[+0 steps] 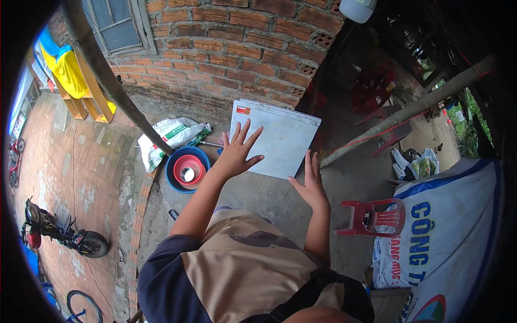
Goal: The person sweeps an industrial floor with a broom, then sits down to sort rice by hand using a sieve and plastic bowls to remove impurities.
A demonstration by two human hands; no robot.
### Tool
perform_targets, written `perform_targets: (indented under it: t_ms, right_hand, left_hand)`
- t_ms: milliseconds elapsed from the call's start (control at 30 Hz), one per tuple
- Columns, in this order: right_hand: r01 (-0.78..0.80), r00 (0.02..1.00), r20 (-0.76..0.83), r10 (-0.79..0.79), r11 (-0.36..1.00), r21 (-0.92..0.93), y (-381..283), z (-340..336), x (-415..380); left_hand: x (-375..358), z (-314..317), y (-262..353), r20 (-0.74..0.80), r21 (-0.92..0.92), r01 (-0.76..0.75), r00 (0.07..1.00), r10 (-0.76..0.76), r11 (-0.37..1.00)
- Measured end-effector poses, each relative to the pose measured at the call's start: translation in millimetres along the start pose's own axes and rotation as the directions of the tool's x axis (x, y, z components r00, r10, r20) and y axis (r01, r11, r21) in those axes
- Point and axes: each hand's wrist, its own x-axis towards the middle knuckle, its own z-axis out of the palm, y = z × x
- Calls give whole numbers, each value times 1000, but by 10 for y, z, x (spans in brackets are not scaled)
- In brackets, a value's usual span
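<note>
A flat white board or low tabletop (pixel 280 141) with a small red and yellow sticker stands in front of me, near the brick wall. My left hand (pixel 239 151) is over its left part, fingers spread, holding nothing. Near the lower right corner of the board is my right hand (pixel 309 185), its thumb apart from the raised fingers and nothing in its grip. Whether either hand touches the surface I cannot tell.
Left of the board are a blue basin (pixel 173 177) with a red one inside and a white sack (pixel 180 132). A red plastic chair (pixel 371 217) and a large printed tarp (pixel 447 215) are at right. Wooden poles (pixel 116 89) slant past both sides.
</note>
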Motion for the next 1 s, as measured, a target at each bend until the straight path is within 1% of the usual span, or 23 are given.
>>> perform_targets:
  t_ms: [33,67,133,167,200,267,333,400,467,500,567,600,667,700,733,800,867,933,967,1000]
  right_hand:
    - [37,999,-8,-37,999,6,-86,86,100]
    - [30,1000,-7,-30,999,20,-237,143,195]
    - [21,997,71,-17,998,-57,-570,172,363]
    - [48,996,79,-42,996,-76,-699,219,434]
    - [35,997,75,-30,997,-69,-821,260,499]
    - [118,985,132,-106,989,-85,-1002,328,583]
    - [156,977,158,-143,985,-74,-1100,373,642]
    - [163,970,194,-149,985,-58,-1121,384,695]
    - [198,957,229,-179,978,-64,-986,364,768]
    - [190,957,240,-165,978,-88,-898,356,795]
    - [167,950,284,-127,978,-122,-785,294,852]
    - [185,934,329,-139,976,-112,-694,275,877]
    - [215,935,314,-164,967,-136,-504,197,965]
    - [216,928,333,-165,968,-123,-432,150,1007]
    - [237,909,373,-185,967,-97,-329,124,1032]
    - [301,907,295,-299,953,40,-147,86,1116]
    - [313,889,322,-326,945,93,0,69,1156]
    - [276,891,291,-349,924,265,186,156,1214]
    - [248,888,318,-331,929,274,241,203,1220]
    - [258,870,343,-354,920,296,269,251,1221]
  left_hand:
    - [32,-84,-109,-20,17,-41,999,41,999]
    - [65,-167,-215,-36,34,-84,996,85,996]
    - [123,-331,-411,-5,54,-90,996,91,994]
    - [149,-401,-494,-10,48,-95,995,95,994]
    - [181,-452,-569,-16,40,-100,995,101,994]
    - [212,-473,-738,-12,18,-109,994,109,994]
    - [250,-403,-884,-48,27,-87,995,88,996]
    - [268,-257,-995,-36,13,-16,999,16,1000]
    - [254,-124,-1014,-10,1,61,998,-61,998]
    - [262,-55,-1007,-21,-11,94,995,-94,996]
    - [195,99,-986,-49,-45,106,993,-108,993]
    - [142,170,-950,-42,-50,154,987,-156,987]
    - [101,242,-815,-42,-39,199,979,-200,979]
    - [66,246,-718,-19,-27,244,970,-244,969]
    - [14,276,-623,-12,-17,292,956,-292,956]
    - [-75,318,-431,-54,1,324,945,-323,946]
    - [-163,343,-207,-68,19,406,912,-404,914]
    - [-265,335,-14,-113,2,484,869,-481,875]
    - [-338,351,57,-159,0,498,856,-492,867]
    - [-424,342,130,-164,11,533,836,-524,846]
